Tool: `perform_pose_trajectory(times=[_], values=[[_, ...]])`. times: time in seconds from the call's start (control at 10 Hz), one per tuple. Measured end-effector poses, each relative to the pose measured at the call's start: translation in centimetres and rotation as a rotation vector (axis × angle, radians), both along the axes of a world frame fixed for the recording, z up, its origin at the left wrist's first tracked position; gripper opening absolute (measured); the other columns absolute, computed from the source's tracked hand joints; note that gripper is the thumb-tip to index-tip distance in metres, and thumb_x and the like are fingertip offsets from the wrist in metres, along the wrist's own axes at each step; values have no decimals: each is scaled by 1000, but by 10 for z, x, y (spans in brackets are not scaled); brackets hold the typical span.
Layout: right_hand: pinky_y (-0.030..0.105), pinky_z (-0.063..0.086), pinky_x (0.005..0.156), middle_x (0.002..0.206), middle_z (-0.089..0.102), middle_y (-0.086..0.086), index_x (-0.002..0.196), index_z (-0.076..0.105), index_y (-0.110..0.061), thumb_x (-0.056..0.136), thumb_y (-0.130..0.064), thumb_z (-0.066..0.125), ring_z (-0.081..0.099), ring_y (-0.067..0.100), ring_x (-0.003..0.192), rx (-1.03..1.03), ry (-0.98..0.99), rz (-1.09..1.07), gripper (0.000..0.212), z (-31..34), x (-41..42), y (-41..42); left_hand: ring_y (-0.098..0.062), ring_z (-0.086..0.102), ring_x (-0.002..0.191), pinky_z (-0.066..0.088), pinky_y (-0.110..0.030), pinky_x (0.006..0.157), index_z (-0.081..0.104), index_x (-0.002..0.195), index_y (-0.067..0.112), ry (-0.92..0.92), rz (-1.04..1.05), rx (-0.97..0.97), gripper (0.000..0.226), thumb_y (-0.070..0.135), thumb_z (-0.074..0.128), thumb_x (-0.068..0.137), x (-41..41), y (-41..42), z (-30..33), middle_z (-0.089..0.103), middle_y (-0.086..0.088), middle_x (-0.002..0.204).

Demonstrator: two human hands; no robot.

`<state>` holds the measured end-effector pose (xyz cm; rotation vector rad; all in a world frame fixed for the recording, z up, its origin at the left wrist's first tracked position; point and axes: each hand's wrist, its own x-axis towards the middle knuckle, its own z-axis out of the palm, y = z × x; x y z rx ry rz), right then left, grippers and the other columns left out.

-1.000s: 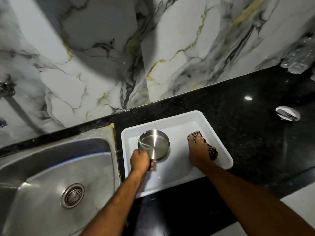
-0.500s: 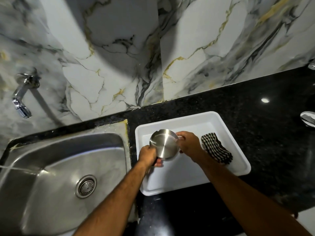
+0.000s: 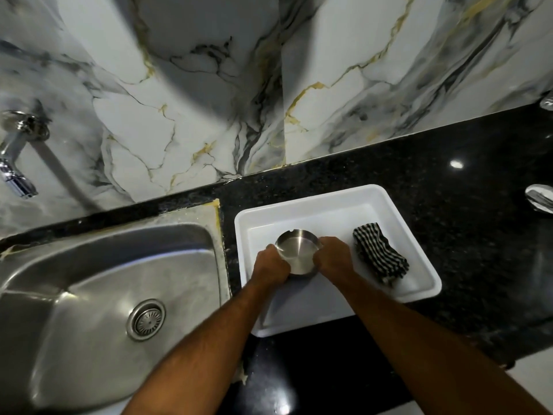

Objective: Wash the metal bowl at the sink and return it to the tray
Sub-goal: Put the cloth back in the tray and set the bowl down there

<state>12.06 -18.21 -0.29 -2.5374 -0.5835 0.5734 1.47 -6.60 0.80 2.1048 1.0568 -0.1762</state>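
Your black speckled stone counter (image 3: 419, 187) runs under the marble-patterned wall, and the big stainless steel sink (image 3: 98, 283) is sunk into it on your left side, its round drain (image 3: 146, 319) bare and its chrome tap (image 3: 16, 163) on the wall at the far left edge. Just right of the sink, apart from its rim, sits the white rectangular plastic tray (image 3: 398, 223). A folded black-and-white checked cloth (image 3: 378, 253) lies in the tray's right part, clear of your hands.

The small round metal bowl (image 3: 297, 250) is in the tray's left half, and you have it from both sides: your left hand (image 3: 270, 266) is curled around its left rim and your right hand (image 3: 333, 259) clasps the right rim. Whether it is lifted off the tray floor I cannot tell.

The sink lies straight to your left of the bowl, so your left arm is the nearer one. Judging by this, washing has not begun; carry it leftward over the tray wall.
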Motion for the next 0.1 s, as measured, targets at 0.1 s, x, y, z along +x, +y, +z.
perform_pose_trajectory(times=[0.1], values=[[27,43,74,109,70,15,98,66,-1,79,-10,64,66,33,104,-26,41,-120,22,13,-4,7,-34,68,94,57,-36,81,69,97,-2,9,-34,28,25,14,56,83,-2,7,9,73,-21,102]])
